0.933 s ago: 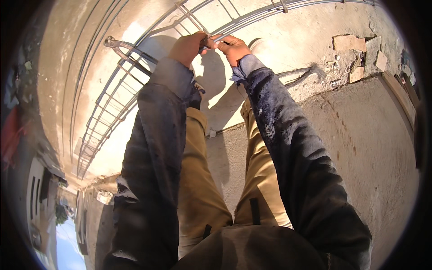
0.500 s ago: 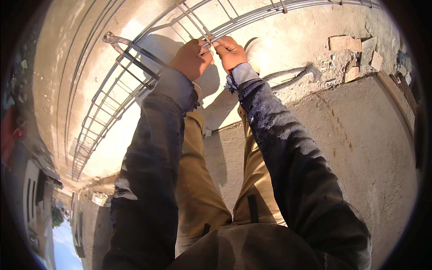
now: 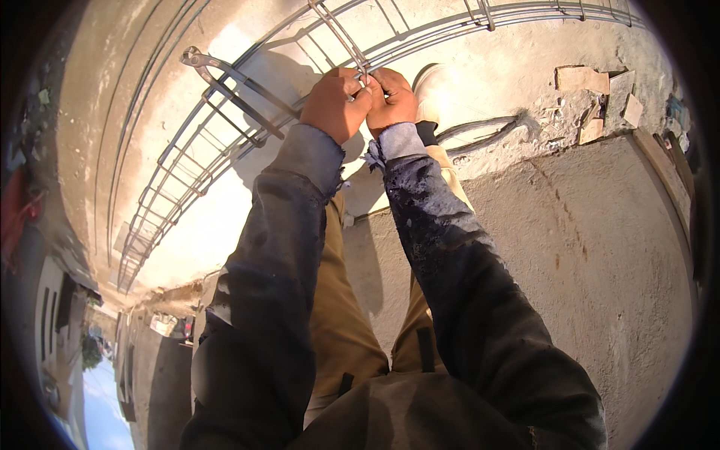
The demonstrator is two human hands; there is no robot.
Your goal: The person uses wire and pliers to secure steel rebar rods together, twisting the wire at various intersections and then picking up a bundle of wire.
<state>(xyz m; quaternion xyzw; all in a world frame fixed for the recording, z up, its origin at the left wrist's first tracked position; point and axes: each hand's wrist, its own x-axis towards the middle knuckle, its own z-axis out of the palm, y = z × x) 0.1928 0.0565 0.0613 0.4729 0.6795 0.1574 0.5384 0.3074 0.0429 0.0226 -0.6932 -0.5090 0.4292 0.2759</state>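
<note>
A long cage of steel reinforcing bars (image 3: 346, 41) curves across the upper part of the head view. Both hands meet at its near edge, where a crosswise hoop meets the lengthwise bars. My left hand (image 3: 334, 105) is closed, with thumb and fingers pinched at that joint. Pressed close beside it, my right hand (image 3: 392, 101) is closed too, fingertips at the same spot. Whatever thin piece they may grip is hidden by the fingers. A pair of pincers (image 3: 202, 61) lies across the cage to the left, its handles pointing toward my left wrist.
On the ground to the right lies a dark bundle of thin wire (image 3: 519, 120). Farther right are broken tile pieces (image 3: 583, 79) and a wooden plank (image 3: 664, 176). Loose long rods (image 3: 139, 97) run along the left. A light shoe (image 3: 433, 86) shows behind my right hand.
My hands have drawn closer together, the left turning over toward the right. The view has shifted slightly, so cage and pincers appear a little farther right.
</note>
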